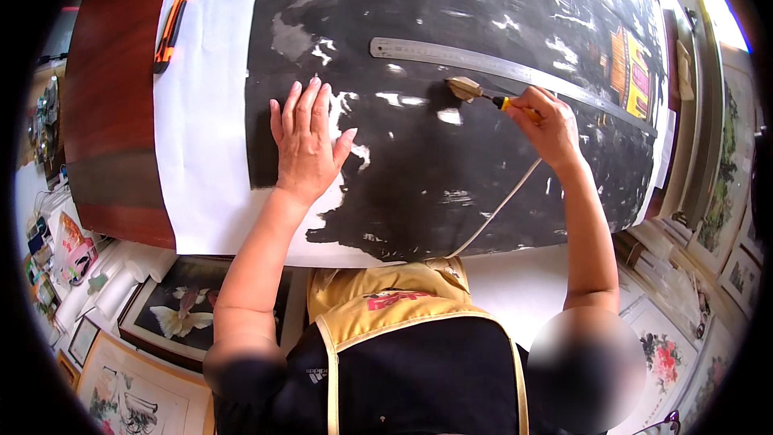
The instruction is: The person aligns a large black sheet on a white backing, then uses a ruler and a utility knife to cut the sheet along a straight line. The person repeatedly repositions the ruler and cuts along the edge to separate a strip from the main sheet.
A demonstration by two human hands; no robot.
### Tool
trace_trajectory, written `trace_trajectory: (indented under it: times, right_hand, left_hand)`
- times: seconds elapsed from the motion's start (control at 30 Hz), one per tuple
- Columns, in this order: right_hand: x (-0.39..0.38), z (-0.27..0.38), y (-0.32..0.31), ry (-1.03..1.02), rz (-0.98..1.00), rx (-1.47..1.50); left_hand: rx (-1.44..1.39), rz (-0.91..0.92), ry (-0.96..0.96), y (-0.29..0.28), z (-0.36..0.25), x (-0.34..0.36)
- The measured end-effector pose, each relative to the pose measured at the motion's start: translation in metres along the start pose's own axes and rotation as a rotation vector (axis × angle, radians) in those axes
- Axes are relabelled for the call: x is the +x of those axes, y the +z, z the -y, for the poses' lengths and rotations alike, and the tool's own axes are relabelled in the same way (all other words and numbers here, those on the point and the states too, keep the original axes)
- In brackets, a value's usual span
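A large sheet with worn black paint (403,161) lies over white paper, with pale patches where the black is gone. My left hand (306,141) rests flat on the sheet's left part, fingers spread, holding nothing. My right hand (549,121) is closed around the yellow-and-black handle of a small corded iron (465,89). Its brownish wedge-shaped head points left and sits at the black surface; whether it presses down I cannot tell. From my right hand a pale cord (503,203) runs to the near table edge. Just beyond the iron lies a long steel ruler (483,65).
An orange-and-black utility knife (171,32) lies on the white paper (201,153) at the left. Red-brown tabletop (117,113) shows beyond it. A yellow-and-red painted patch (634,76) is at the sheet's right. Framed pictures (181,302) and paper rolls (121,282) stand below the table's left side.
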State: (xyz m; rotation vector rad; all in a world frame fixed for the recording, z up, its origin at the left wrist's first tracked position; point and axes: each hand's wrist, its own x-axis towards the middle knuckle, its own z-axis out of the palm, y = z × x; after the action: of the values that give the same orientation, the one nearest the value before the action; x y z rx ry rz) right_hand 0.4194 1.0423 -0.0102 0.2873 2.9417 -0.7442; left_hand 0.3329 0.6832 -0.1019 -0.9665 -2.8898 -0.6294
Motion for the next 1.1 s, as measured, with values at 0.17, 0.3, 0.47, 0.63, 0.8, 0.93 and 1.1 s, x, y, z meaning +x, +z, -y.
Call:
trace_trajectory:
  times: [0.17,0.3,0.47,0.63,0.8,0.93,1.1]
  right_hand:
    - [0.011,-0.007,0.003,-0.105,0.063,-0.028]
    - [0.013,-0.012,0.003,-0.117,0.066,0.004]
    - [0.033,0.013,0.018,-0.219,0.075,0.012]
    - [0.034,-0.011,0.007,-0.195,0.068,-0.035]
    - [0.008,-0.06,-0.018,-0.173,0.096,-0.01]
    - [0.013,-0.056,-0.016,-0.176,0.1,-0.02]
    - [-0.002,-0.084,-0.035,-0.157,0.07,-0.004]
  left_hand:
    - [-0.023,0.02,0.075,0.012,-0.052,0.021]
    - [0.0,0.02,0.087,0.027,-0.079,0.033]
    - [-0.008,-0.025,0.046,0.047,-0.08,0.032]
    - [0.028,-0.047,0.037,0.05,-0.08,0.032]
    - [0.11,-0.018,0.045,0.046,-0.088,0.034]
    - [0.146,-0.014,0.051,0.048,-0.089,0.034]
    - [0.173,-0.014,0.054,0.049,-0.089,0.032]
